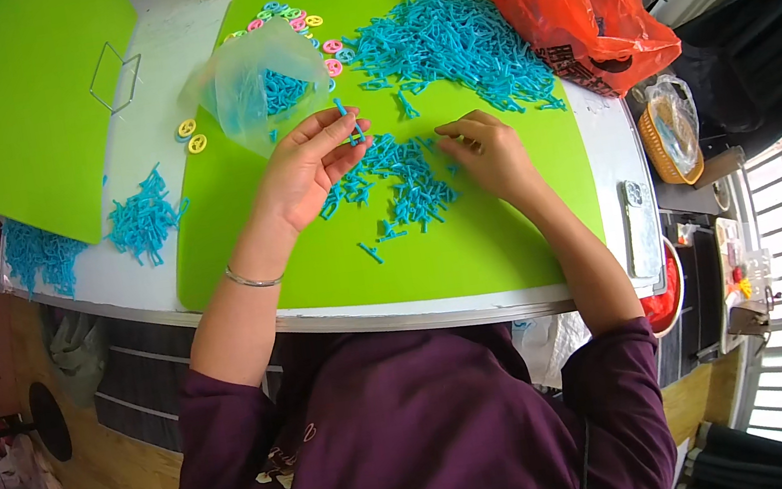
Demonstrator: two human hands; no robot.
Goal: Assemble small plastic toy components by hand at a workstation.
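My left hand (307, 168) is raised over the green board (493, 249), thumb and fingers pinching a small blue plastic piece (341, 107) that stands nearly upright. My right hand (491, 157) hovers at the right edge of the near pile of blue plastic pieces (418, 190). Its fingers are curled together, and whatever they may hold is hidden. Beyond my left hand, a translucent plastic container (237, 90) lies on its side, with more blue pieces inside. A larger heap of the blue pieces (451, 38) spreads behind my right hand.
Pastel rings (333, 47) lie behind the container; two yellow ones (197, 144) sit left of it. A red plastic bag (579, 14) stands at the back right. More blue pieces (144, 218) rest on the white table's left side. A phone (637, 218) lies near the right edge.
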